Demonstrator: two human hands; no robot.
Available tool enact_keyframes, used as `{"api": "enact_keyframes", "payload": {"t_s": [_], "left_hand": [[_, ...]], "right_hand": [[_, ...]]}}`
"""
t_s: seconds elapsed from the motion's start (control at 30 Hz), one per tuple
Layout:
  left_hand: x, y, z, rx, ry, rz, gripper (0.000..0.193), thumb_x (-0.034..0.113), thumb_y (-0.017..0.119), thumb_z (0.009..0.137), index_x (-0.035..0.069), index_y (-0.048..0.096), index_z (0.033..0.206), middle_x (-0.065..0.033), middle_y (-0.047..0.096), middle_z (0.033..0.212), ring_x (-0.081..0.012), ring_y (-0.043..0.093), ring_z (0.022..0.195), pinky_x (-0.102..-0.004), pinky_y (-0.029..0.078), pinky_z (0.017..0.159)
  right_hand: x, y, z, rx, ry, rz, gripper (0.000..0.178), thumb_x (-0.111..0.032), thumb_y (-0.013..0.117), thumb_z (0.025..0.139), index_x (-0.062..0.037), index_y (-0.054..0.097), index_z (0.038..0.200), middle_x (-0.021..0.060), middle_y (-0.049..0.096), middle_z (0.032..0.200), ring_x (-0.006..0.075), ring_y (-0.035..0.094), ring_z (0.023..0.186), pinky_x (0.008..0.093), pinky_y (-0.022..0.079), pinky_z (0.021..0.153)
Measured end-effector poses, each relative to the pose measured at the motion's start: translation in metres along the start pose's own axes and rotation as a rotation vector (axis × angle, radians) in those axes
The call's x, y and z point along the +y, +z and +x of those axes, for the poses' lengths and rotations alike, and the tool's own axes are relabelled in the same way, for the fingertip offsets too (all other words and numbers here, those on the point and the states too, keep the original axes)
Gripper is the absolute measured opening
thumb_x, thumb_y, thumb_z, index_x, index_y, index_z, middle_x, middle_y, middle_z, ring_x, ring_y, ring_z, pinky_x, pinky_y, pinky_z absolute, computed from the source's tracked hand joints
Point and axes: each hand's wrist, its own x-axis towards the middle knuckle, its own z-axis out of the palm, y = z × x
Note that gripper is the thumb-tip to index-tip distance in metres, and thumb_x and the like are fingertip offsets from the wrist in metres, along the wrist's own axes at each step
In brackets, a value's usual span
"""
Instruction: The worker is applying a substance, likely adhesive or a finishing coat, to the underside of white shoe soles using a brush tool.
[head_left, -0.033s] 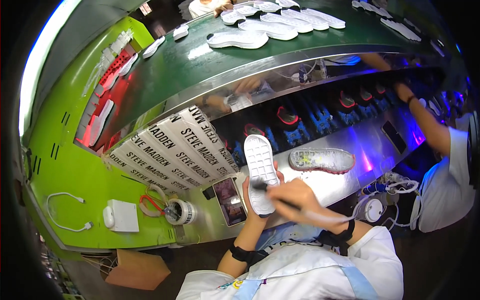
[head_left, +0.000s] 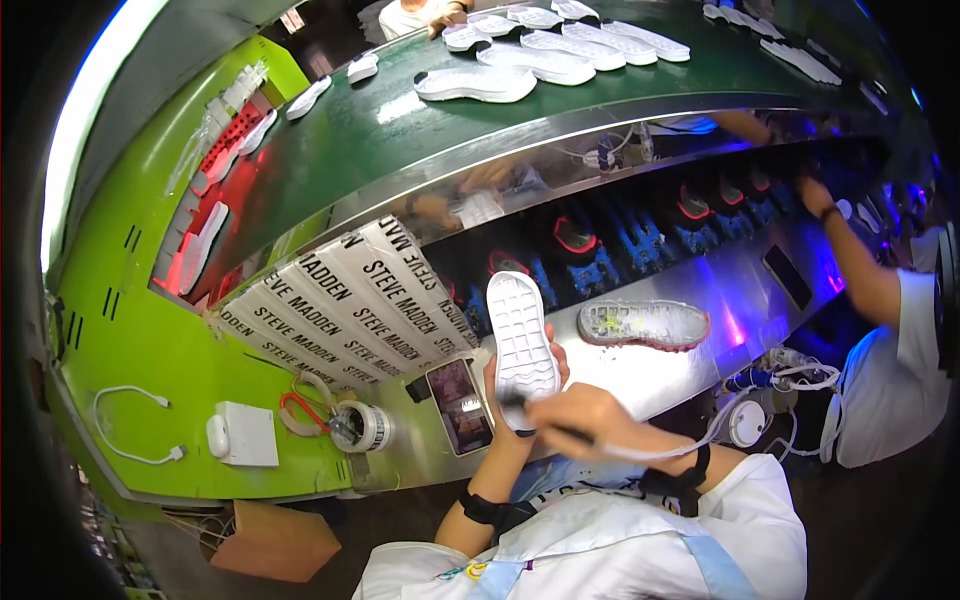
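My left hand [head_left: 508, 434] holds a white shoe sole [head_left: 518, 320] upright, its hollow grid side facing me. Its fingers wrap round the lower half from both edges. In my right hand [head_left: 590, 412] is a black-handled brush [head_left: 572, 436]; a pale tube runs back from it past my wrist. The dark bristles, smeared by motion, are at the sole's lower end, where the rim is dark. To the right, a grey-white shoe [head_left: 643, 323] with yellow-green spots and a reddish edge lies bottom up on the metal counter [head_left: 690, 365].
Left stand a printed white box [head_left: 340, 300], a phone [head_left: 460, 405], a tub [head_left: 362, 426] and a white case [head_left: 245, 434] on the green table. Ahead, dark shoes ride a conveyor [head_left: 640, 235]; several white soles [head_left: 475, 84] lie on a green belt. A co-worker's arm [head_left: 855, 245] reaches in at right.
My right hand has moved the brush slightly down and left, from the sole's middle toward its lower end. The left hand and the sole have barely shifted.
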Motion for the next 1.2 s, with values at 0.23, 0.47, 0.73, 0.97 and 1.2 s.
{"api": "enact_keyframes", "payload": {"t_s": [0.23, 0.47, 0.73, 0.97, 1.2], "left_hand": [[0.010, 0.020, 0.006, -0.074, -0.011, 0.193, 0.070, 0.039, 0.049, 0.083, -0.001, 0.029, 0.137, -0.0188, 0.040, 0.133, -0.0297, 0.047, 0.108, -0.0410, 0.044, 0.089], [0.025, 0.028, 0.014, -0.063, -0.324, 0.506, 0.072, 0.042, 0.044, 0.081, -0.009, 0.035, 0.131, -0.0278, 0.052, 0.118, -0.0339, 0.061, 0.096, -0.0382, 0.049, 0.087], [0.022, 0.061, 0.029, 0.289, -0.671, 0.681, 0.042, 0.019, 0.046, 0.084, -0.005, 0.052, 0.119, -0.0172, 0.061, 0.110, -0.0224, 0.063, 0.095, -0.0299, 0.050, 0.085], [0.022, 0.081, 0.031, 0.317, -0.733, 1.307, 0.040, 0.028, 0.057, 0.082, 0.003, 0.061, 0.114, -0.0082, 0.065, 0.097, -0.0123, 0.063, 0.080, -0.0217, 0.049, 0.069], [0.034, 0.080, 0.021, 0.343, -0.601, 1.502, 0.043, 0.032, 0.057, 0.083, -0.001, 0.062, 0.110, -0.0088, 0.065, 0.096, -0.0122, 0.063, 0.076, -0.0230, 0.050, 0.064]], "right_hand": [[0.001, -0.016, 0.008, -0.203, 0.317, 0.430, 0.015, -0.011, 0.062, 0.083, -0.0015, 0.067, 0.094, 0.0089, 0.068, 0.081, 0.0127, 0.064, 0.073, 0.0259, 0.050, 0.068], [0.000, -0.035, 0.006, -0.261, 0.164, 0.380, 0.011, -0.008, 0.060, 0.083, 0.0003, 0.065, 0.087, 0.0071, 0.066, 0.077, 0.0140, 0.063, 0.071, 0.0257, 0.049, 0.066], [-0.006, -0.048, -0.002, -0.338, 0.065, 0.243, 0.012, -0.004, 0.061, 0.080, 0.0015, 0.064, 0.090, 0.0126, 0.062, 0.095, 0.0233, 0.062, 0.076, 0.0305, 0.050, 0.068], [-0.004, -0.057, -0.014, -0.357, 0.137, 0.123, 0.009, -0.006, 0.062, 0.079, 0.0014, 0.066, 0.082, 0.0115, 0.065, 0.085, 0.0233, 0.064, 0.074, 0.0290, 0.050, 0.069], [0.021, -0.066, -0.028, -0.191, 0.108, 0.022, 0.010, -0.005, 0.061, 0.079, 0.0005, 0.068, 0.083, 0.0094, 0.067, 0.086, 0.0191, 0.064, 0.074, 0.0296, 0.050, 0.069]]}}
